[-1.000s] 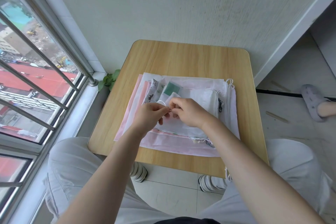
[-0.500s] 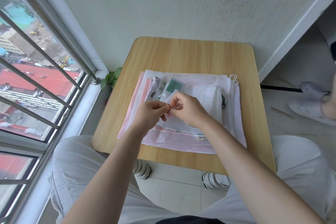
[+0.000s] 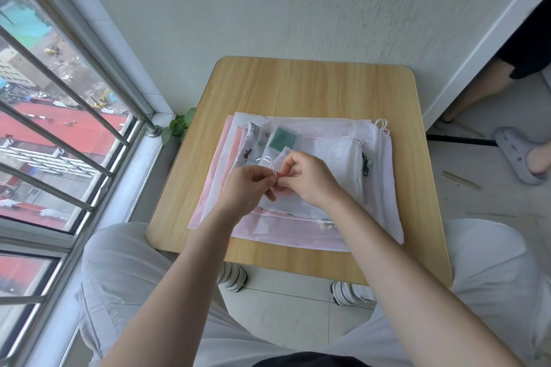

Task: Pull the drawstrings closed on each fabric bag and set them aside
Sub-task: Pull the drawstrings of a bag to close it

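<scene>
A flat stack of several thin fabric drawstring bags (image 3: 334, 143), white and pale pink, lies on a small wooden table (image 3: 313, 89). Over the stack's middle, my left hand (image 3: 247, 188) pinches a thin white drawstring (image 3: 269, 165) that loops up from its fingertips. My right hand (image 3: 307, 177) sits right beside it, fingers curled and pinching the mouth of a small sheer white bag (image 3: 283, 155). The two hands touch at the fingertips. A green patch (image 3: 281, 138) and a printed bag (image 3: 249, 143) show just behind the hands. White cord loops (image 3: 383, 125) stick out at the stack's far right corner.
A barred window (image 3: 59, 134) runs along the left, with a small green plant (image 3: 179, 126) in the corner. A wall stands behind the table. Another person's leg and grey slipper (image 3: 518, 158) are on the floor at right. My knees flank the table's near edge.
The view has shifted slightly. My hands stay together over the stack, and the drawstring loop now stands out a little further from my left fingertips.
</scene>
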### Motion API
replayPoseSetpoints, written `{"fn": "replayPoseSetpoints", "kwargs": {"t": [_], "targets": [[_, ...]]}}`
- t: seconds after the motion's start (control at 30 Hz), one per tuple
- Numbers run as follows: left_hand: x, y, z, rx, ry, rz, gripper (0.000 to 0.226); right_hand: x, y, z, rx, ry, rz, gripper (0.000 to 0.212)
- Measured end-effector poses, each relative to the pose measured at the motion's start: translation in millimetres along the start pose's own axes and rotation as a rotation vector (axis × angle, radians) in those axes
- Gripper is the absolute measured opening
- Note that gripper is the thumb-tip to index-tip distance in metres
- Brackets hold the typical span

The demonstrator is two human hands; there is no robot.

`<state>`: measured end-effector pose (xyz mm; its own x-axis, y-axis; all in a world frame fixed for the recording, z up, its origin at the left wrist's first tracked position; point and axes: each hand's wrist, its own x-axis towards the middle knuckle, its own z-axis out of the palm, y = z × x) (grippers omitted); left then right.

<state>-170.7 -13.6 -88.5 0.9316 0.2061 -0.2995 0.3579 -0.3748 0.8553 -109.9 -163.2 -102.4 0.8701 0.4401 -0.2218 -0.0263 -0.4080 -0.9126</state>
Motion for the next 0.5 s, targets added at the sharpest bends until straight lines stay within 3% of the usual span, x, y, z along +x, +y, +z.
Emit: {"fn": "replayPoseSetpoints", "kwargs": {"t": [0.13,0.3,0.5], "targets": [[1,0,0,0.008,0.002,0.007,0.003,0,-2,-1,-0.060,-0.009,-0.021,0.019],[2,3,-1,0.081,0.029,0.053,0.008,-3,-10,-2,-0.172,0.037,-0.069,0.019],[-4,8,-1,-0.152,0.139,0.065,0.006,-4,-18,-2,-0.238,0.106,-0.155,0.026]]}}
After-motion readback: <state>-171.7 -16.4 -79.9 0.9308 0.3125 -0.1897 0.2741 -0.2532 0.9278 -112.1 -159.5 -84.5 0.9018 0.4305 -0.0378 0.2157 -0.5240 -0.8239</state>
